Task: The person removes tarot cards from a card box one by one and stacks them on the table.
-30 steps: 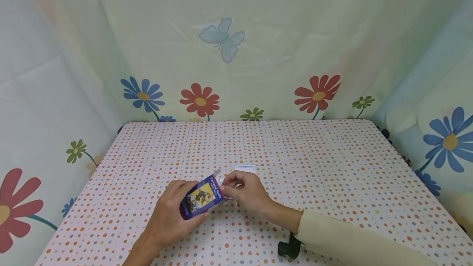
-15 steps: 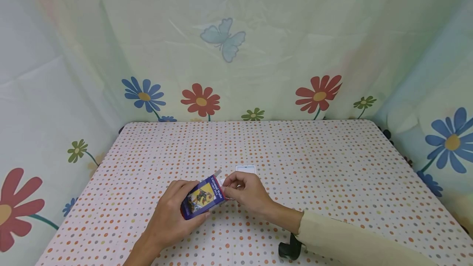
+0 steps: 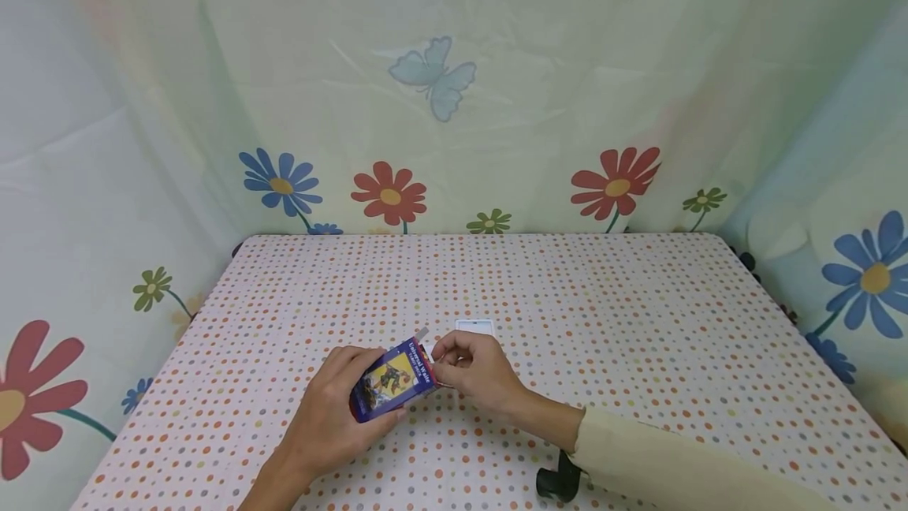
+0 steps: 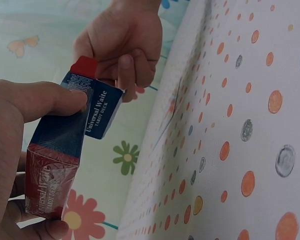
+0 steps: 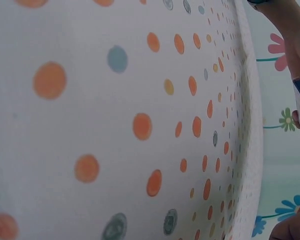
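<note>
Above the dotted surface [image 3: 603, 298], fingers of the left hand [image 3: 328, 410] clasp the tarot box [image 3: 388, 382] while those of the right hand [image 3: 482, 369] appear to pinch its lid flap [image 4: 103, 114], suggesting a flap-handling step whose next move calls for steady support.

Showing: one left hand [image 3: 329, 420], one right hand [image 3: 477, 369], one box [image 3: 390, 381], one sleeve [image 3: 656, 456], one white item [image 3: 474, 326], one black item [image 3: 556, 484]. Back sheet [image 3: 525, 132] is carrying one butterfly [image 3: 435, 77], two red flowers [image 3: 390, 196], two green flowers [image 3: 489, 221], two blue flowers [image 3: 281, 185].
</note>
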`<action>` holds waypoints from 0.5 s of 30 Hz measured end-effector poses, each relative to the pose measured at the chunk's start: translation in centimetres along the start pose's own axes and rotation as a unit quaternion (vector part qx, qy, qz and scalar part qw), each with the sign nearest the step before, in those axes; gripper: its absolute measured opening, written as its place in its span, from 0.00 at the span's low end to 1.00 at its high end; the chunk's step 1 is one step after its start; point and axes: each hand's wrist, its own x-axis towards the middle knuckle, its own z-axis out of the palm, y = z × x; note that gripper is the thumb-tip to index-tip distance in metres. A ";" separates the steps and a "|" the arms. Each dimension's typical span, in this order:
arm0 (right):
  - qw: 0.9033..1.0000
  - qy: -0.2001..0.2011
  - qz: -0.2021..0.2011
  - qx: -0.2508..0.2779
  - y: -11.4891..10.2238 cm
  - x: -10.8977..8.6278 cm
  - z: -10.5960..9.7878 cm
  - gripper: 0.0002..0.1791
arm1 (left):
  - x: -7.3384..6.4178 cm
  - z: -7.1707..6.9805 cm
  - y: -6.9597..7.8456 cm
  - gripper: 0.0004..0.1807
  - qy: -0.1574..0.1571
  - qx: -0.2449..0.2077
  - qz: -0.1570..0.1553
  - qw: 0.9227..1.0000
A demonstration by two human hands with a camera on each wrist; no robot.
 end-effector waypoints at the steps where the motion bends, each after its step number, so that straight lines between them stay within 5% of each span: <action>1: 1.000 0.002 0.000 0.001 0.0 0.0 0.0 0.05 | 0.0 0.0 0.0 0.41 -0.001 0.000 0.000 1.000; 15: 1.000 0.013 -0.022 0.003 0.4 -0.1 -0.1 0.03 | 0.0 0.1 0.1 0.41 -0.001 0.000 -0.004 1.000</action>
